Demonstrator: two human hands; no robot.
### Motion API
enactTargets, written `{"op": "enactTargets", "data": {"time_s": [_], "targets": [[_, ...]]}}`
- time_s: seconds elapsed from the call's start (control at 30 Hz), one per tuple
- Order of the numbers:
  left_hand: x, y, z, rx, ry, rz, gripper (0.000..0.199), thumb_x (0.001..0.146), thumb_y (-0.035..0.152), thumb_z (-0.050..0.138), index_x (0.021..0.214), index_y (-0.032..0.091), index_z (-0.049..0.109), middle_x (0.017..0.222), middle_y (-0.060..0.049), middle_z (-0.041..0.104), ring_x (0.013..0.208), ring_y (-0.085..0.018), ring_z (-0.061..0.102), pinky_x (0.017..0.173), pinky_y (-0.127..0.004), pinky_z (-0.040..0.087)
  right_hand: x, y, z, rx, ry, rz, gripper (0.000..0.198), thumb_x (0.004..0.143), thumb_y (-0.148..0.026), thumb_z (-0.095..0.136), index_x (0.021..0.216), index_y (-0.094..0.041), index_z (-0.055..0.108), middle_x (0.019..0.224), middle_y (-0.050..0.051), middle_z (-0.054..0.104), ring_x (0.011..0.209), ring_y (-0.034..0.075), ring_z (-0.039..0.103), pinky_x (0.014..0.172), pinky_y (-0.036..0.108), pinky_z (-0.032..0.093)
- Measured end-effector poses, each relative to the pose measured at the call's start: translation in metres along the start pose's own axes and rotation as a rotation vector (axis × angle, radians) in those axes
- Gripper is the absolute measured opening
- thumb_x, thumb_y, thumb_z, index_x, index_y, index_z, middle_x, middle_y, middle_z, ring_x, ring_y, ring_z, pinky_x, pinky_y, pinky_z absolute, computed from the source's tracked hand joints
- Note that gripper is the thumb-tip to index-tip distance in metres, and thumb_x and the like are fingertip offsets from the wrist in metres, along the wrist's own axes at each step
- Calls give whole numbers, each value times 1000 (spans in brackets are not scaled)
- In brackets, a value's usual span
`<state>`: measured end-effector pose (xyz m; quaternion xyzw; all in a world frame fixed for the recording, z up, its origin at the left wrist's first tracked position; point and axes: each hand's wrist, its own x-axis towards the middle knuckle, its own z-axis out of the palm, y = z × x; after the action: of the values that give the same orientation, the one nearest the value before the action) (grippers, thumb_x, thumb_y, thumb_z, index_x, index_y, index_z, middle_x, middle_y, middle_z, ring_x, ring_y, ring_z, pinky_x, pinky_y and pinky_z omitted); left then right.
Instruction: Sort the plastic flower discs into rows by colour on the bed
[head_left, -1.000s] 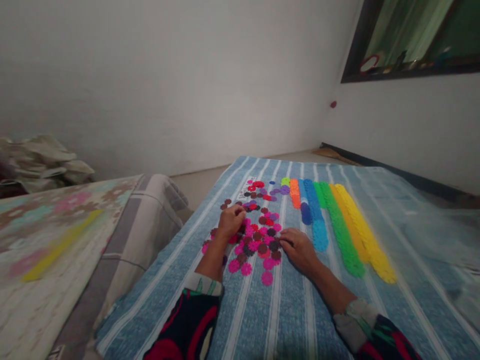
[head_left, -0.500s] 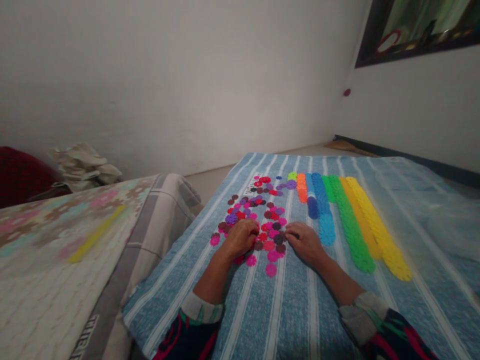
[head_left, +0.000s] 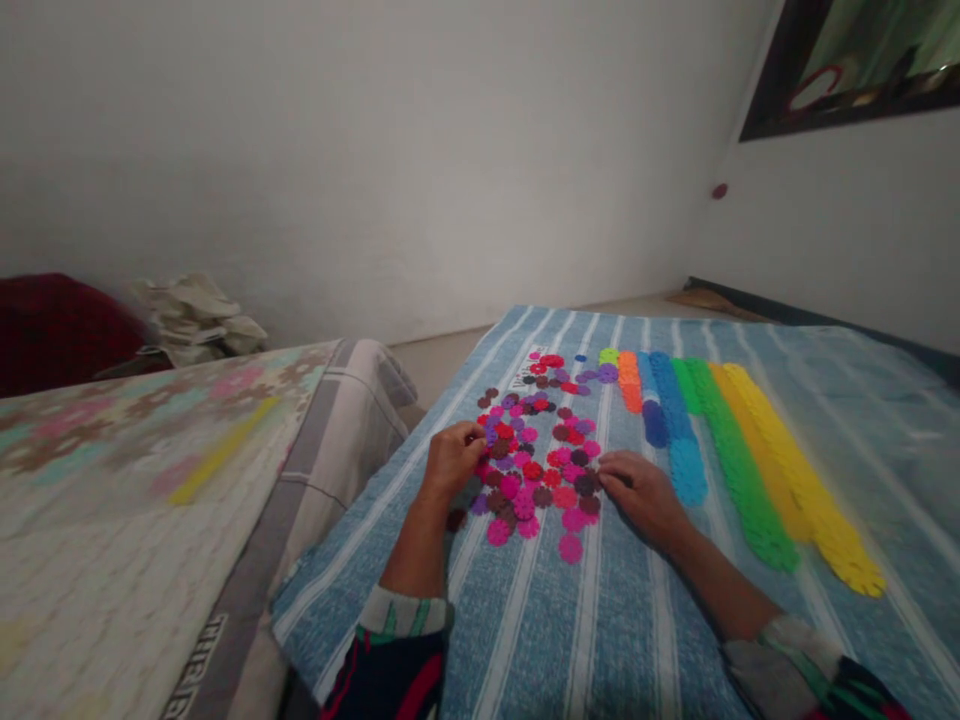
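A loose spread of notched plastic discs [head_left: 525,490] in pink, red, purple, brown and black lies on a blue striped cloth [head_left: 480,640]. My left hand [head_left: 456,460] is at the left edge of the spread, thumb and fingers pinched together beside purple discs; what sits in the pinch is too small to make out. At the right edge, my right hand [head_left: 641,490] has its fingers closed by a black disc [head_left: 585,485]. Its fingertips hide whatever is between them.
Overlapping rows of discs lie to the right: orange [head_left: 629,382], blue [head_left: 664,400], green [head_left: 739,460] and yellow [head_left: 802,480]. Clear plastic [head_left: 915,450] rests at the far right. A bed with a flowered cover [head_left: 247,400] stands left, a yellow strip [head_left: 225,450] on it.
My left hand has moved left from the middle of the spread to its edge, uncovering discs. My right hand stays beside the black discs. The whole view has shifted slightly.
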<state>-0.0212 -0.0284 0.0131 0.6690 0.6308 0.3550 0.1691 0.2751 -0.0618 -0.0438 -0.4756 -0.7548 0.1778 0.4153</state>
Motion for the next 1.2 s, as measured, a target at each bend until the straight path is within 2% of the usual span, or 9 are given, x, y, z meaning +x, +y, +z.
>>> {"op": "enactTargets", "data": {"time_s": [0.2,0.47,0.73,1.0,1.2], "targets": [[3,-9,-8,90,93,-114,14,69,22,54,67,18,68,61,0,65,65,-16,61,64,-25,43,-1,0,0,9,6,16,23,85,-26,52,74,-22,72,91,7,73,92,23,65,85,37,47],[3,-15,-2,82,0,-139,13,70,20,54,69,18,67,61,1,66,65,-16,61,61,-25,43,-2,0,1,24,14,12,23,84,-27,52,74,-23,72,90,6,73,90,23,65,83,37,48],[3,-5,-6,449,96,-174,15,75,27,60,82,21,72,83,-3,74,79,-18,64,63,-25,40,-3,0,2,33,14,3,23,86,-28,53,74,-24,72,88,5,72,90,22,66,82,36,49],[6,6,5,541,-3,-78,33,77,35,64,106,20,72,113,-9,70,108,-26,58,83,-30,44,-4,2,4,25,23,6,22,85,-26,54,75,-23,73,93,7,73,93,23,66,85,37,48],[13,1,5,497,-100,-32,26,83,34,57,101,26,74,112,-4,73,102,-24,61,80,-31,44,1,0,3,10,8,10,19,84,-20,56,75,-23,72,92,6,73,93,22,65,86,36,47]]}}
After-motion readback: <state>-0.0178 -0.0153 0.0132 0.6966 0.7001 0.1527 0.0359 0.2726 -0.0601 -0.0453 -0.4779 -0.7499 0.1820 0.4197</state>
